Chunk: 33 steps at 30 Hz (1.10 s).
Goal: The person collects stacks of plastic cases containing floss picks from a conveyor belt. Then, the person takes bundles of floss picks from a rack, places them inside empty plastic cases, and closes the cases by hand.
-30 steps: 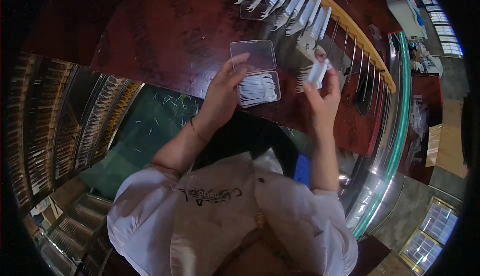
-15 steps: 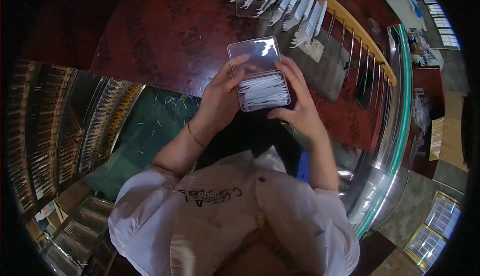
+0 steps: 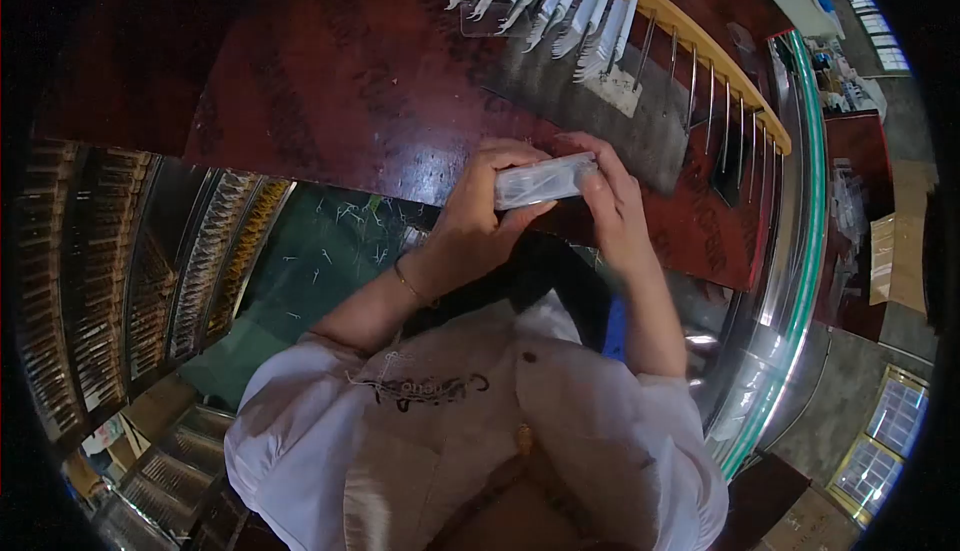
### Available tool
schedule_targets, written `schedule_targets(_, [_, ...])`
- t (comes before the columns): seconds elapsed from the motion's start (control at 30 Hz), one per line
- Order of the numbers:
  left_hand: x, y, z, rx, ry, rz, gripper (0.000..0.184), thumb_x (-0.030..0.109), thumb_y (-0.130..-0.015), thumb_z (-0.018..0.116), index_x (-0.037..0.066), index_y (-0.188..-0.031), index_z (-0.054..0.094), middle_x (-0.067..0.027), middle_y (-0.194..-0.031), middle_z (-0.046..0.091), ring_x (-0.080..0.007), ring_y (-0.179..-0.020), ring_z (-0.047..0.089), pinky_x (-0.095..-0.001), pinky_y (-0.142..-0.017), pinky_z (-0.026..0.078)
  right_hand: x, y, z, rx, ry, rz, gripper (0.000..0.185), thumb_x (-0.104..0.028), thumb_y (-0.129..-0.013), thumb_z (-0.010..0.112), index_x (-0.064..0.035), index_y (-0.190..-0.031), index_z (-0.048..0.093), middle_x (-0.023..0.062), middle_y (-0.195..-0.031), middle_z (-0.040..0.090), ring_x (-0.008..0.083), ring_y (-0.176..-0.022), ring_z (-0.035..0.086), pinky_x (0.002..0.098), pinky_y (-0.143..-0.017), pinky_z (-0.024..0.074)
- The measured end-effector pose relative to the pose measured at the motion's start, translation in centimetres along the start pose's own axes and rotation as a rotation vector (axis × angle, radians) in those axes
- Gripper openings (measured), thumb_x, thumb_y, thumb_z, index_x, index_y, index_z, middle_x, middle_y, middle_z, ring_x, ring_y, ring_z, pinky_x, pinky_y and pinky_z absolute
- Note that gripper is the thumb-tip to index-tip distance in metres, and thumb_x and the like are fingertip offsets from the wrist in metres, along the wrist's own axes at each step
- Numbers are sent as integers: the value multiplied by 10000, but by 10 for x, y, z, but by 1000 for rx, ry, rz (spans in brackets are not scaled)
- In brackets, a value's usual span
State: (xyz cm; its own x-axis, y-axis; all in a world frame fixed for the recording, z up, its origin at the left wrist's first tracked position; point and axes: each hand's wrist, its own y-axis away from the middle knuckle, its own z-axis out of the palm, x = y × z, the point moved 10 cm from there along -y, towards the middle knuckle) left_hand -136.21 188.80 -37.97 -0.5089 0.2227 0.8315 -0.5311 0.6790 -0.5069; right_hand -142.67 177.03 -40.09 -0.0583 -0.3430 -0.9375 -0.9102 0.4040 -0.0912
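A clear plastic box (image 3: 541,183) with white pieces inside is held between both hands above the near edge of the dark red table (image 3: 330,81). Its lid looks closed, and the box is tilted on its side. My left hand (image 3: 478,201) wraps round the left end, thumb below and fingers over the top. At the right end, my right hand (image 3: 618,201) grips with its fingers bent over the box. Bundles of white pieces (image 3: 565,11) hang on metal rods of a curved wooden rack (image 3: 690,31) beyond the hands.
A grey mat (image 3: 655,146) lies under the rack's rods. Racks of many small parts (image 3: 100,271) stand at the left. White pieces are scattered on the green floor (image 3: 300,261). A green-edged glass counter (image 3: 790,331) curves along the right.
The white bundle in my right hand went into the box, and that hand moved left onto the box. The open lid has swung down, and the box has been tilted up.
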Motion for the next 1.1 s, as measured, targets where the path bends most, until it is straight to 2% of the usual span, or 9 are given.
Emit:
schedule_targets(0.33, [-15, -4, 8, -16, 63, -110, 296, 64, -773, 646, 8, -998, 461, -135, -948, 548, -254, -915, 545, -330, -786, 441, 23, 10, 0, 76, -243, 155, 310, -285, -903, 484, -22, -1065, 458, 66, -853, 575, 135, -737, 556, 274, -625, 446])
schedule_targets(0.4, [5, -5, 27, -156, -92, 228, 362, -30, -685, 609, 2, -1022, 478, -154, -1053, 509, -351, -983, 507, -398, -851, 409, 44, 17, 0, 123, -355, 235, 317, -269, -891, 512, -28, -1088, 450, 51, -883, 571, 116, -737, 549, 265, -635, 445])
schedule_targets(0.6, [-54, -46, 31, -350, -651, 151, 572, -108, -617, 461, 21, -1174, 445, -197, -1257, 369, -404, -1213, 297, -483, -1008, 251, 78, 68, -58, 402, -526, 210, 270, -100, -850, 554, -10, -1103, 532, 32, -954, 553, 63, -845, 484, 217, -753, 406])
schedule_targets(0.7, [-116, -93, 7, -347, -1097, 163, 599, -107, -666, 455, 0, -1250, 371, -212, -1264, 384, -405, -1207, 299, -550, -994, 224, 85, 135, -149, 780, -78, 89, 304, -83, -848, 526, 3, -1139, 533, 72, -1087, 563, 124, -1007, 498, 252, -870, 385])
schedule_targets(0.77, [-155, -115, -14, -313, -1298, 353, 423, -80, -686, 489, -38, -1107, 486, -246, -1122, 474, -400, -1106, 420, -486, -948, 340, 84, 203, -209, 1119, 45, 81, 310, -86, -876, 469, 0, -1171, 509, 82, -1137, 551, 139, -1044, 490, 260, -907, 363])
schedule_targets(0.93, [-194, -142, -22, -328, -1209, 573, 63, -22, -686, 530, -51, -734, 560, -233, -716, 552, -386, -623, 556, -466, -551, 469, 77, 433, -315, 1981, 493, 33, 284, -156, -911, 414, -6, -1131, 515, 98, -1034, 541, 163, -929, 505, 280, -805, 408])
schedule_targets(0.97, [-202, -144, -22, -363, -1211, 514, 107, -24, -695, 523, -65, -790, 551, -263, -803, 552, -412, -708, 549, -475, -618, 465, 68, 467, -319, 2116, 601, 69, 278, -156, -909, 415, -10, -1118, 527, 119, -1048, 546, 182, -935, 518, 295, -813, 413])
schedule_targets(1.03, [-209, -145, -23, -415, -1217, 414, 134, -19, -710, 517, -65, -832, 545, -288, -879, 555, -432, -783, 547, -481, -666, 466, 64, 509, -342, 2094, 808, 281, 277, -183, -895, 447, -14, -1087, 554, 140, -1064, 570, 237, -963, 542, 334, -835, 415])
schedule_targets(1.1, [-196, -146, -22, -422, -1221, 266, 156, 32, -737, 517, -20, -880, 552, -275, -858, 563, -414, -788, 560, -471, -654, 481, 126, 546, -392, 1687, 886, 609, 284, -203, -863, 501, -22, -1071, 571, 142, -1041, 599, 288, -963, 559, 371, -839, 421])
